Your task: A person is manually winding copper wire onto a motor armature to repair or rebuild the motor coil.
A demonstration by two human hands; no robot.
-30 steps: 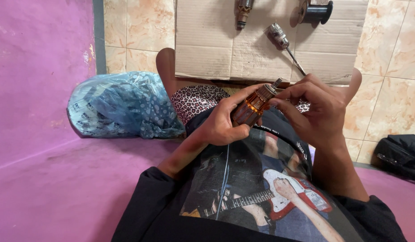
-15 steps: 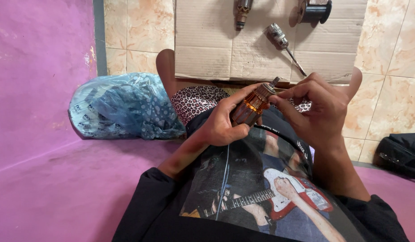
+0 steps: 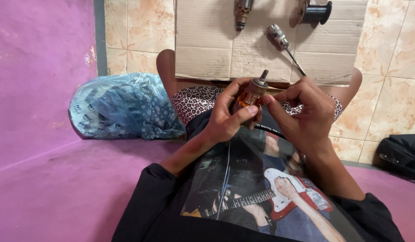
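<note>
1. Tiled floor and pink wall surround a seated person.
2. Left hand (image 3: 227,116) wraps the motor armature (image 3: 250,96) at frame centre: copper-orange windings, grey shaft tip tilted up-right.
3. Right hand (image 3: 306,114) pinches its side.
4. Cardboard sheet (image 3: 216,40) above carries metal parts.
5. Blue plastic bag (image 3: 122,107) lies left.

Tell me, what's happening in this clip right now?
A seated person holds a small motor armature with copper windings in the left hand, while the right hand pinches at its side. Ahead, a cardboard sheet on the tiled floor carries other metal parts. A blue plastic bag lies to the left.
</note>
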